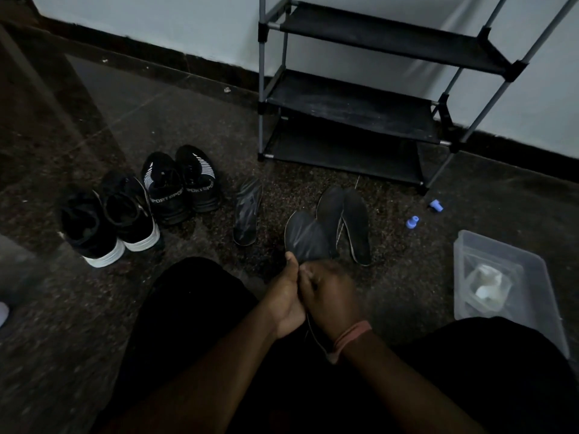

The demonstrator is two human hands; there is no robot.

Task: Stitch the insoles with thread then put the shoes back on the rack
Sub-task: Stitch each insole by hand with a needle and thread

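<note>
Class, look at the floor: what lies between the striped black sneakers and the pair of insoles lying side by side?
In the head view, a single dark insole lies between the striped sneakers and the paired insoles.

Needle in right grip [329,296] unseeable.

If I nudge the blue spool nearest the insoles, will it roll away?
The nearer blue spool looks small and round, so it probably rolls on the polished floor. Its flared end may curve its path. It likely weighs little, so a light touch should move it.
</note>
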